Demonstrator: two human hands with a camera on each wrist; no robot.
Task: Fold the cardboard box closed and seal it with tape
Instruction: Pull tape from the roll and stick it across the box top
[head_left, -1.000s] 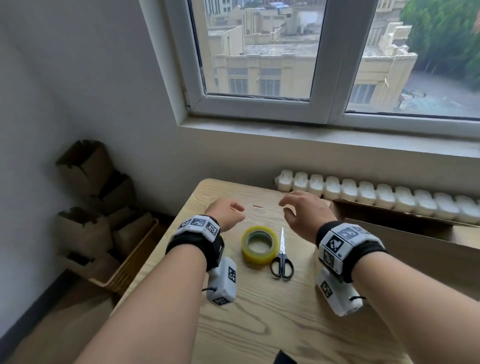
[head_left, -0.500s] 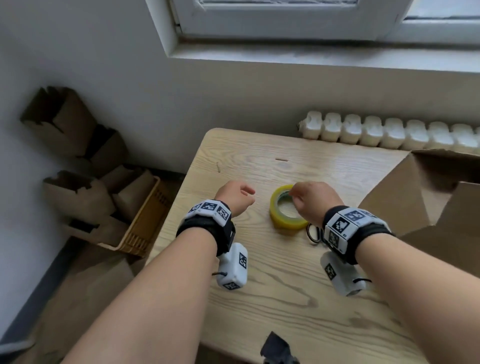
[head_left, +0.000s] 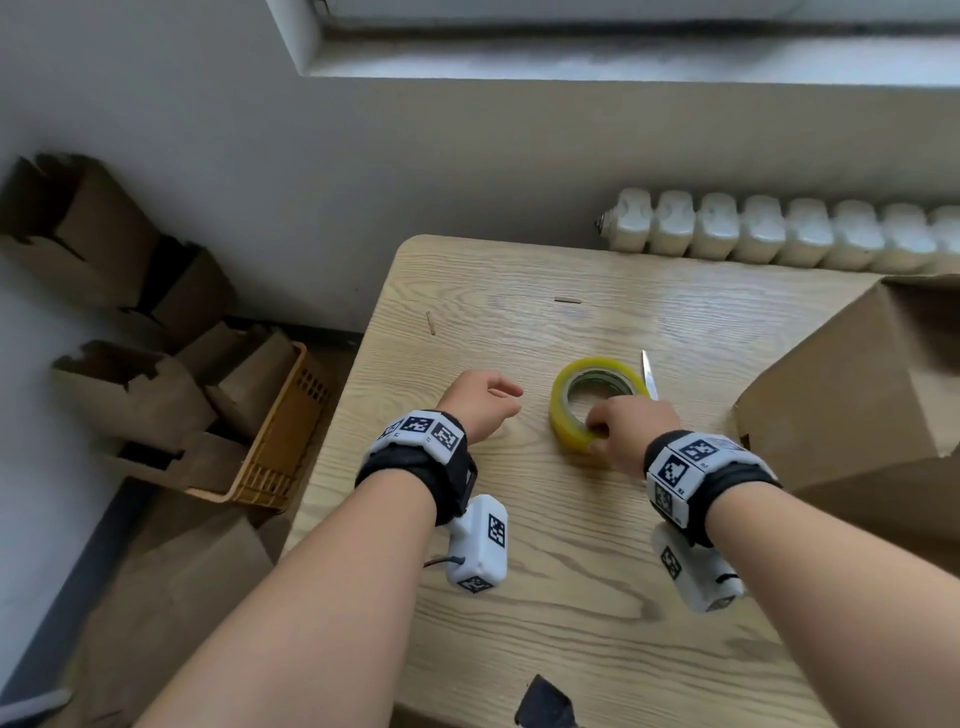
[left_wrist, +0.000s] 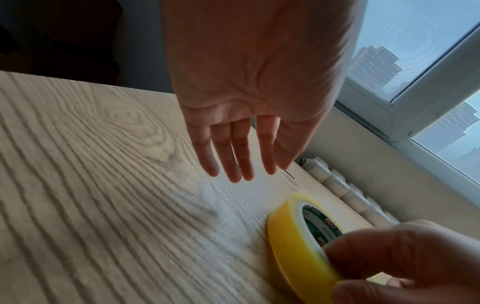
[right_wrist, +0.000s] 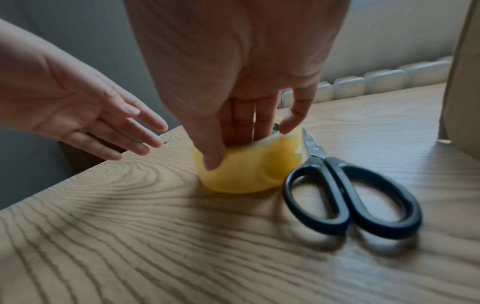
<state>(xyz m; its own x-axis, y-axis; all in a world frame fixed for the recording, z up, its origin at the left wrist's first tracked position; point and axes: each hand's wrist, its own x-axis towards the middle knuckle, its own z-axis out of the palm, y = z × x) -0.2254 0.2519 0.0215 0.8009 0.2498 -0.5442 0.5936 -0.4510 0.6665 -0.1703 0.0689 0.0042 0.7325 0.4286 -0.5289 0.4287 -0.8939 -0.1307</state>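
A yellow tape roll (head_left: 574, 387) lies flat on the wooden table (head_left: 571, 597), tilted up slightly at its near edge. My right hand (head_left: 597, 436) pinches that near edge, with the thumb (right_wrist: 211, 162) on the outer band of the tape roll (right_wrist: 246, 174) and fingers inside the core. My left hand (head_left: 498, 397) hovers just left of the roll with fingers straight (left_wrist: 233, 164), holding nothing. The open cardboard box (head_left: 857, 395) stands at the table's right, flaps up. Black-handled scissors (right_wrist: 350, 195) lie right beside the roll.
A white radiator (head_left: 779, 234) runs along the wall behind the table. On the floor to the left, several empty cardboard boxes (head_left: 130, 384) sit around an orange basket (head_left: 280, 441). Two small wood chips (head_left: 567, 300) lie on the far tabletop.
The head view has tipped down, away from the window. My right hand came down onto the tape roll and took hold of its near edge. My left hand stayed open beside it.
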